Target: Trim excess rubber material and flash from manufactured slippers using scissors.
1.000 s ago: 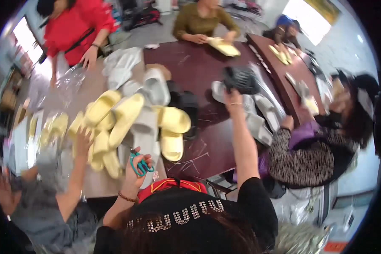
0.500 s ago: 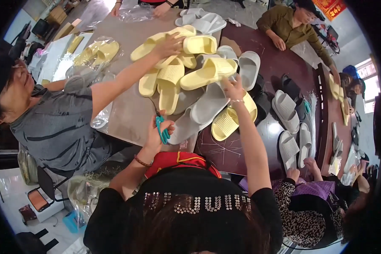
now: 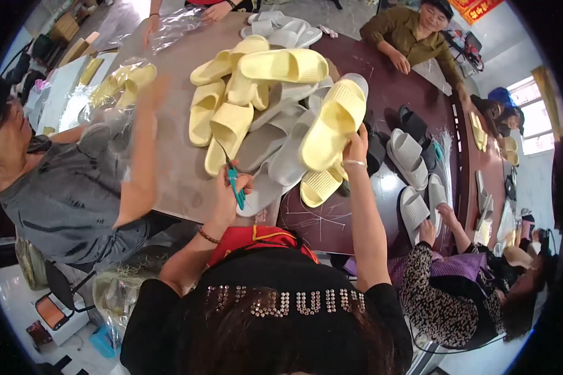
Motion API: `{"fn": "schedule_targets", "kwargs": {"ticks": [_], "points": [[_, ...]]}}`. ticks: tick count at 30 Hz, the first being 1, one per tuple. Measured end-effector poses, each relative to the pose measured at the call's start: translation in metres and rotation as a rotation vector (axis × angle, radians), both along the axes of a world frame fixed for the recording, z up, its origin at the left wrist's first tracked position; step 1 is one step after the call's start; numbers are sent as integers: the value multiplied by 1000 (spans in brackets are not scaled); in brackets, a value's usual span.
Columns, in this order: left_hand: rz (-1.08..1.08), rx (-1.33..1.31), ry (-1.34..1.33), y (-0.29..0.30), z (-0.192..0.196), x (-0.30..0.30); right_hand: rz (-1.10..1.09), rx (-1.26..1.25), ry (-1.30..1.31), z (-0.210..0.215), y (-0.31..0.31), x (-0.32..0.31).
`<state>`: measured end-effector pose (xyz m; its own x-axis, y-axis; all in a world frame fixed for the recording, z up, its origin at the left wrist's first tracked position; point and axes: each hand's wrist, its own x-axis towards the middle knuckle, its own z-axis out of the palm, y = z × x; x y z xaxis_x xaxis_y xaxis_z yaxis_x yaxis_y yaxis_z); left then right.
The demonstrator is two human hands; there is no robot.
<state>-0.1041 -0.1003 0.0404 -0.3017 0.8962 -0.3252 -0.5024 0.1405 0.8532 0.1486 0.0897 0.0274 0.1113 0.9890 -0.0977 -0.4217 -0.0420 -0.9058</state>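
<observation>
My left hand (image 3: pixel 226 190) grips a small pair of scissors with teal handles (image 3: pixel 234 177), blades pointing up toward the slipper pile. My right hand (image 3: pixel 355 149) holds a pale yellow slipper (image 3: pixel 331 125) lifted above the table, sole side showing. Under and around it lies a heap of yellow slippers (image 3: pixel 231 122) and grey slippers (image 3: pixel 275 156). My dark top with a studded neckline fills the bottom of the view.
A person in a grey shirt (image 3: pixel 63 187) at my left reaches an arm over the table toward bagged yellow slippers (image 3: pixel 116 87). Another person (image 3: pixel 456 294) sits at my right by grey slippers (image 3: pixel 413 206). Others sit at the far side of the dark table (image 3: pixel 388 94).
My right hand has lifted one yellow slipper off the pile. The person at my left pulled their arm back from the heap toward the bagged slippers. The view turned slightly.
</observation>
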Motion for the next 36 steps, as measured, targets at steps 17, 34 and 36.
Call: {"fn": "schedule_targets", "kwargs": {"ticks": [17, 34, 36], "points": [[-415, 331, 481, 95, -35, -2, 349, -170, 736, 22, -110, -20], [20, -33, 788, 107, -66, 9, -316, -186, -172, -76, -87, -19], [26, -59, 712, 105, -61, 8, -455, -135, -482, -73, -94, -21]]}}
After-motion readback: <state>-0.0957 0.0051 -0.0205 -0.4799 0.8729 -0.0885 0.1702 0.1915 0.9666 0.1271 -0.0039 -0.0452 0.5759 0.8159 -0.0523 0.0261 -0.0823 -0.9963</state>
